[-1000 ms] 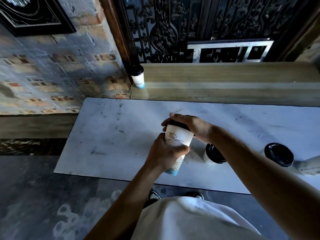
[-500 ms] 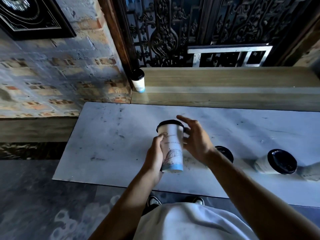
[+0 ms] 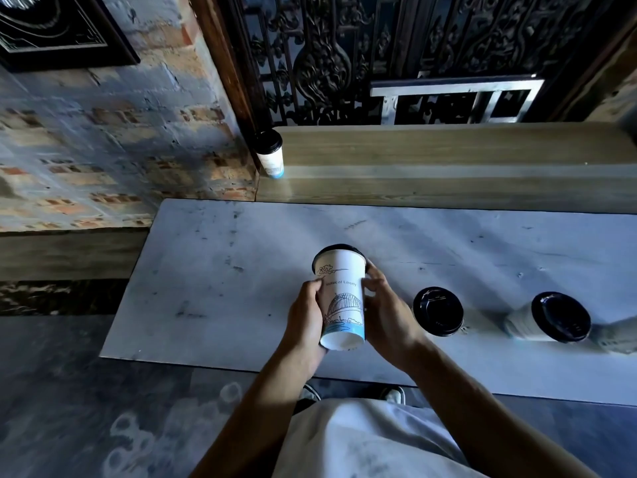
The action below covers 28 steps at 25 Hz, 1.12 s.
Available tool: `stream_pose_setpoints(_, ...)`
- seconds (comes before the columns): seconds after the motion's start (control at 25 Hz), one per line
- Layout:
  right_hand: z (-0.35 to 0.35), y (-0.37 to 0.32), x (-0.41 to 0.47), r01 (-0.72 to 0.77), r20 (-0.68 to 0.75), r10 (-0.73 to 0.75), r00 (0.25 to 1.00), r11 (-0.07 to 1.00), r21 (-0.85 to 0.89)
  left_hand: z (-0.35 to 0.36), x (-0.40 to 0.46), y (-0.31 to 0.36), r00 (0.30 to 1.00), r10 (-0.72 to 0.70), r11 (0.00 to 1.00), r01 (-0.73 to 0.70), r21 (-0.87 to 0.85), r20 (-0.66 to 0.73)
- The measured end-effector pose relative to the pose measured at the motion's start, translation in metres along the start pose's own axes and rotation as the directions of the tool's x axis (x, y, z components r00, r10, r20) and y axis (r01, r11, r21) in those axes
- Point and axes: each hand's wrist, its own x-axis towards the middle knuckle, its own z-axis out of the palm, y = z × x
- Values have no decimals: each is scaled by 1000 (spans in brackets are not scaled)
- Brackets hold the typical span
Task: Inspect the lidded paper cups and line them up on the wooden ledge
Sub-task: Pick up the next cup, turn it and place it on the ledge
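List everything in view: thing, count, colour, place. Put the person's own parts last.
held cup: 1, white with line drawings, blue band and black lid, tilted in both hands above the table
cup on ledge: 1, white, black lid, upright at the ledge's left end
cups on table: 2, white, black lids, one nearer the hands, one farther right
wooden ledge: 1, light brown, behind the table
table: 1, white marbled top
brick wall: 1, worn red and grey, left
iron grille: 1, black, behind the ledge
left hand: grip on the held cup's left side
right hand: grip on its right side
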Motion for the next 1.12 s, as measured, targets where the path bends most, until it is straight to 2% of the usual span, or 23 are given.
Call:
stream_pose_setpoints(0.24, -1, -4, -4, 3, -17, -3, 1000, 1000, 21, -3, 3, -4, 1000, 28, 991, -26, 133, -12)
stream_pose_setpoints(0.36, -1, -9, -7, 8, -9, -7, 1000, 999, 48, -6, 5, -3, 988, 150, 927, -127, 353, -39)
stream_pose_setpoints(0.48, -3, -15, -11, 1, 26, -3, 1000, 996, 88, -10, 3, -7, 922, 386, 845, -353, 401, -1)
stream_pose_setpoints(0.6, -4, -20, -17, 16, 87, -24, 996, 995, 97, -17, 2, -9, 815, 576, 732, -549, 403, 64)
stream_pose_setpoints(0.68, -5, -20, -18, 31, 99, -40, 994, 996, 88, -20, 4, -9, 730, 668, 597, -643, 480, 145)
stream_pose_setpoints(0.76, -6, -16, -18, 30, 99, -35, 994, 998, 50, -20, 2, -10, 684, 701, 539, -695, 476, 204)
stream_pose_setpoints(0.84, -7, -13, -16, 22, 99, -23, 995, 1000, 5, -19, 0, -11, 677, 707, 549, -708, 445, 204)
stream_pose_setpoints(1.04, -11, -11, -15, 21, 119, -28, 993, 998, 61, -17, -4, -12, 750, 652, 653, -629, 422, 108)
stream_pose_setpoints(1.12, -16, -11, -12, 16, 61, -21, 998, 997, 79, -18, -3, -11, 762, 641, 676, -618, 401, 92)
